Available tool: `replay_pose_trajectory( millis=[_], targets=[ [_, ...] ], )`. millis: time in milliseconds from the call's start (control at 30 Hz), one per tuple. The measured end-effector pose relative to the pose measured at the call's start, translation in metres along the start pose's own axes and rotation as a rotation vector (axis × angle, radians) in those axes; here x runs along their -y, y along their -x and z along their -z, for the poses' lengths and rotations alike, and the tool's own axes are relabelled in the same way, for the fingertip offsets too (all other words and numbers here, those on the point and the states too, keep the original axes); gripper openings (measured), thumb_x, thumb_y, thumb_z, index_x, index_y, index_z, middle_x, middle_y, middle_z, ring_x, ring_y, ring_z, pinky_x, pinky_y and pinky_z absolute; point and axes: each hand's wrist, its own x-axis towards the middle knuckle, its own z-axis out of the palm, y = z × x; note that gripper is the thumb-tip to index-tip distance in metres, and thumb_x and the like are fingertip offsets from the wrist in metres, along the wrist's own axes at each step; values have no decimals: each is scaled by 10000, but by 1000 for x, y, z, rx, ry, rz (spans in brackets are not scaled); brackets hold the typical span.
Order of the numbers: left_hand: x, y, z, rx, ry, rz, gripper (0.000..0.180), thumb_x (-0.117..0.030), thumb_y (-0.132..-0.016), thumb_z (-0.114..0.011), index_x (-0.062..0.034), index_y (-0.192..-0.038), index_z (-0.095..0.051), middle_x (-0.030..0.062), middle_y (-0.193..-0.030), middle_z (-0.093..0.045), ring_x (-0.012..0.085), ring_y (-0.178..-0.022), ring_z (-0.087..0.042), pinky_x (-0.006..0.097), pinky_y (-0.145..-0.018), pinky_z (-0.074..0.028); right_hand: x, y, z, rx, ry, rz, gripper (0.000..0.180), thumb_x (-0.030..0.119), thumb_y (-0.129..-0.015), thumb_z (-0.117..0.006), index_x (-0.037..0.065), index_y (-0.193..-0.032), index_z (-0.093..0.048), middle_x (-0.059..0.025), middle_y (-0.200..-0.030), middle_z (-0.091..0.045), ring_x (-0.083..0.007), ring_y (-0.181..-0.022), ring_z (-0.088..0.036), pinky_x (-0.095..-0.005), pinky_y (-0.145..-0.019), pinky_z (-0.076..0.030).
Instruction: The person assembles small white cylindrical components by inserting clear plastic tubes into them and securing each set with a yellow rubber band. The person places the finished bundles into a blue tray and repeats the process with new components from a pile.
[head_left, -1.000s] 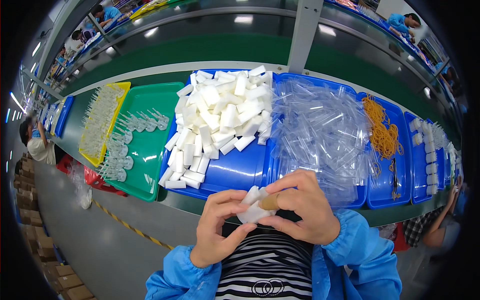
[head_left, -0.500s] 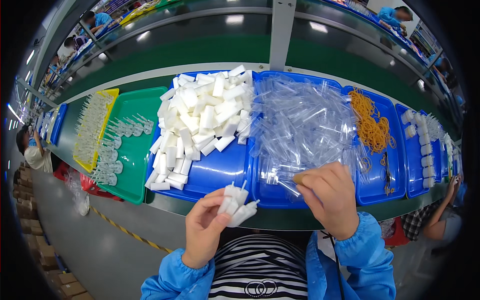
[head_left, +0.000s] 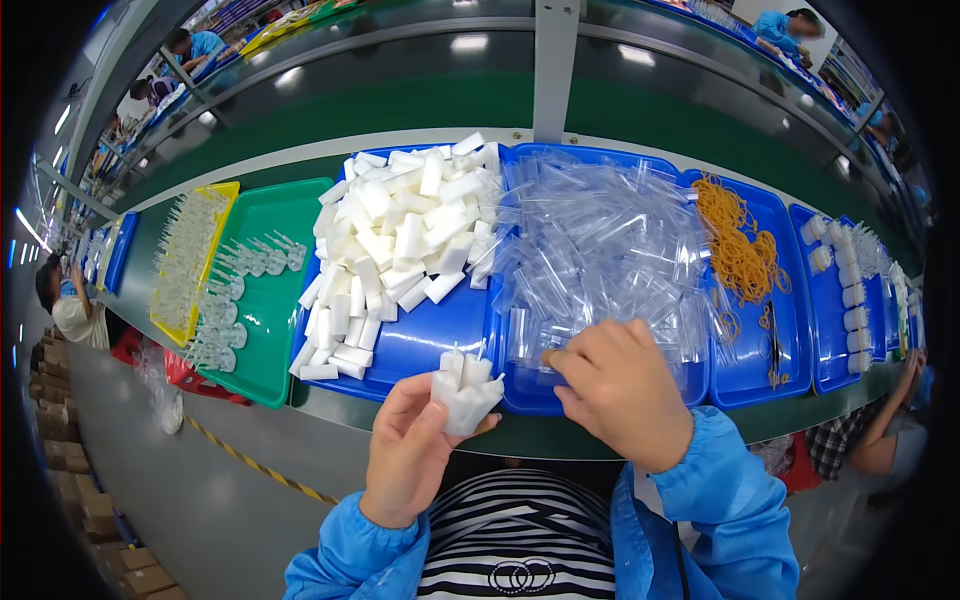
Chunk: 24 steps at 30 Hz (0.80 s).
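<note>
My left hand point(head_left: 408, 455) is closed around a white piece with several upright stubs and thin prongs point(head_left: 466, 398), held in front of the trays' near edge. To its right, my right hand point(head_left: 625, 390) reaches over the near part of a blue tray point(head_left: 540, 400) heaped with clear plastic tubes point(head_left: 605, 240). Its fingers are bent together, with a tan covering on one fingertip beside the tubes. Whatever lies between those fingertips is hidden. White blocks point(head_left: 410, 235) fill much of the blue tray at the left of the tubes.
Further left stand a green tray point(head_left: 265, 345) with pronged clear pieces and a yellow tray point(head_left: 225, 215) of similar pieces. At the right, a blue tray point(head_left: 790, 350) holds orange rubber bands point(head_left: 735, 240) and tweezers. A metal post point(head_left: 552, 80) rises behind. Other people work nearby.
My right hand has moved left over the tubes; the clear tube seen at its fingertips earlier is no longer distinct. My left hand has shifted slightly left and turned the white piece more upright.
</note>
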Motion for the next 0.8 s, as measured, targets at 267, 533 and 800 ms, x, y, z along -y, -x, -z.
replay_pose_trajectory(
  millis=[267,533,800],
  targets=[
    [10,3,-13,39,-521,-346,315,108,-879,-674,47,-1189,-670,224,-1388,-511,296,-1245,-570,362,-998,-531,20,-8,2,-374,-1301,-421,400,11,-873,-745,-29,-1212,-535,-125,-1088,-651,-166,-1012,-638,-313,-867,-526],
    [8,5,-15,-13,-510,-350,318,97,-883,-676,56,-1198,-673,230,-1358,-543,294,-1238,-574,370,-1014,-521,19,-3,-8,-232,-1066,-365,323,57,-860,-778,-11,-1117,-594,-111,-1023,-670,-173,-957,-664,-305,-860,-526],
    [13,5,-13,-13,-478,-357,297,99,-879,-678,61,-1174,-678,232,-1361,-543,294,-1236,-578,368,-1018,-516,26,-2,-10,-231,-1206,-531,266,95,-810,-823,16,-995,-649,-85,-974,-701,-158,-913,-672,-301,-827,-519]
  ],
)
